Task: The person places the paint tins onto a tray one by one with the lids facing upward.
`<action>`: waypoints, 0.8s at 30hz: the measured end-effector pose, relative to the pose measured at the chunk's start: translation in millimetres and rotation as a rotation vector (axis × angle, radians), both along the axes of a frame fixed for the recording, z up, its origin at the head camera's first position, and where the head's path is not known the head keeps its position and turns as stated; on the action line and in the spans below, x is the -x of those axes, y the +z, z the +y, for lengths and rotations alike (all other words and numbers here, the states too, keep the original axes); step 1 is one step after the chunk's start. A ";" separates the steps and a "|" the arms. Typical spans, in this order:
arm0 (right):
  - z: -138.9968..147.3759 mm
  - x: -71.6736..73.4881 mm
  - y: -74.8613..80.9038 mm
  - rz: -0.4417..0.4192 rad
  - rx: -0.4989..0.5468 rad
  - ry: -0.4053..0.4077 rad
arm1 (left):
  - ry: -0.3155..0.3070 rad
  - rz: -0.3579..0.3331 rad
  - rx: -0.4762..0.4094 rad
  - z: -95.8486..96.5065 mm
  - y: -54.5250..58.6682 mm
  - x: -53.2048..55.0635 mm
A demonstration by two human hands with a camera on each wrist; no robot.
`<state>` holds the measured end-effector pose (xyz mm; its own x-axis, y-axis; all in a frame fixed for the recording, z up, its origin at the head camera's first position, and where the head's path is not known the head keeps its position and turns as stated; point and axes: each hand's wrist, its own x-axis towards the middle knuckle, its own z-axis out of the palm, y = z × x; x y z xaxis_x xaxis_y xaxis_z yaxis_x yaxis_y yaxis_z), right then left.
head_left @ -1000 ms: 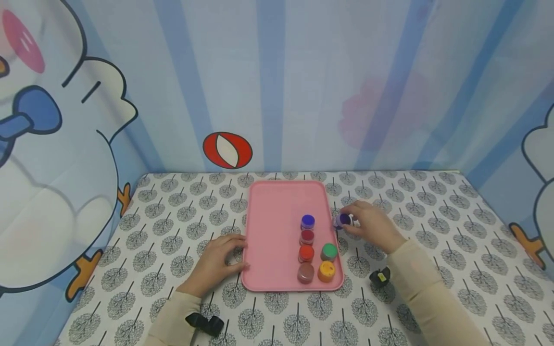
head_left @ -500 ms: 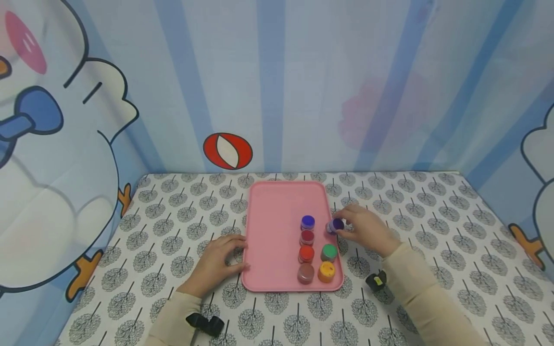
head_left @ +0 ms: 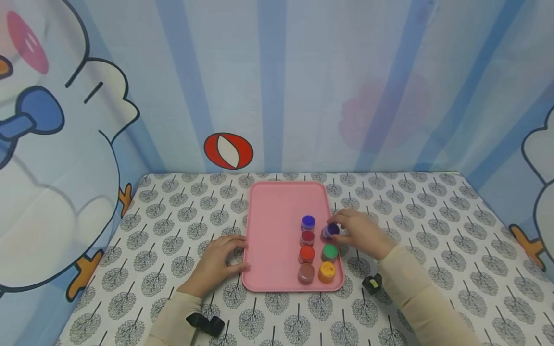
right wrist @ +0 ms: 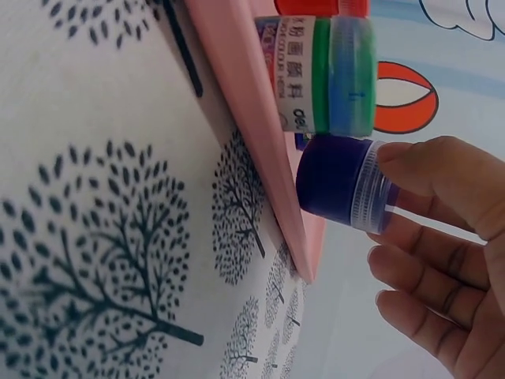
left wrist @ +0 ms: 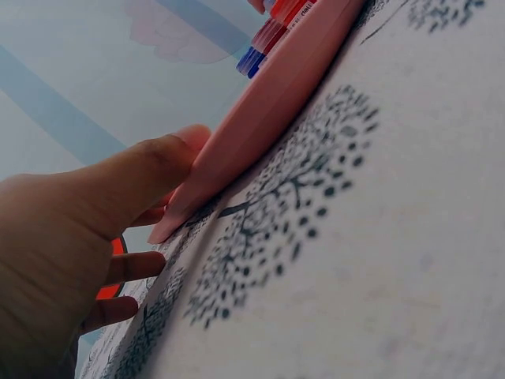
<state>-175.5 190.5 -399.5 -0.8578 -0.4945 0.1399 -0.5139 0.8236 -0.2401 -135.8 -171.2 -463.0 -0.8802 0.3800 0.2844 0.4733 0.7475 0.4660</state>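
My right hand point(head_left: 361, 234) pinches a dark purple paint jar point(right wrist: 335, 178) between thumb and fingers, over the right side of the pink tray point(head_left: 277, 202). This jar is tilted, just behind a green-topped paint jar point(head_left: 330, 252). Whether its base touches the tray I cannot tell. At the tray's left edge, my left hand point(head_left: 216, 264) touches the rim with thumb and fingertips, the fingers loosely bent. Left of the purple jar, a column holds a blue jar point(head_left: 308, 222), a dark red jar point(head_left: 307, 237), a red jar point(head_left: 307, 254) and a brown jar point(head_left: 306, 273).
A yellow-orange jar point(head_left: 326, 272) stands in the tray's front right corner. The tray lies on a white cloth point(head_left: 173, 288) printed with grey trees. Behind the table hangs a blue striped curtain point(head_left: 311, 96) with cartoon figures.
My right hand has carried the purple jar left and slightly nearer, from beside the tray's right rim to over the tray. The left hand and the other jars have stayed put.
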 end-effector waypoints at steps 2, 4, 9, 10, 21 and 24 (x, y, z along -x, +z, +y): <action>-1.5 -0.1 -0.6 -0.006 -0.010 0.004 | 0.002 -0.001 0.001 0.1 0.1 0.0; -2.8 -0.2 -1.2 -0.012 -0.024 0.008 | 0.004 -0.004 0.003 0.2 -0.1 0.0; -4.9 -0.6 -3.2 -0.029 -0.054 0.016 | 0.005 -0.012 -0.004 0.6 -0.2 -0.5; -5.1 -0.5 -3.6 -0.032 -0.058 0.015 | 0.005 -0.013 -0.006 0.7 -0.2 -0.6; -9.3 -0.5 -5.7 0.000 -0.069 0.028 | 0.008 -0.018 -0.003 1.5 1.6 -1.6; -10.0 0.2 -6.7 0.005 -0.071 0.024 | 0.010 -0.018 0.002 1.5 1.9 -1.6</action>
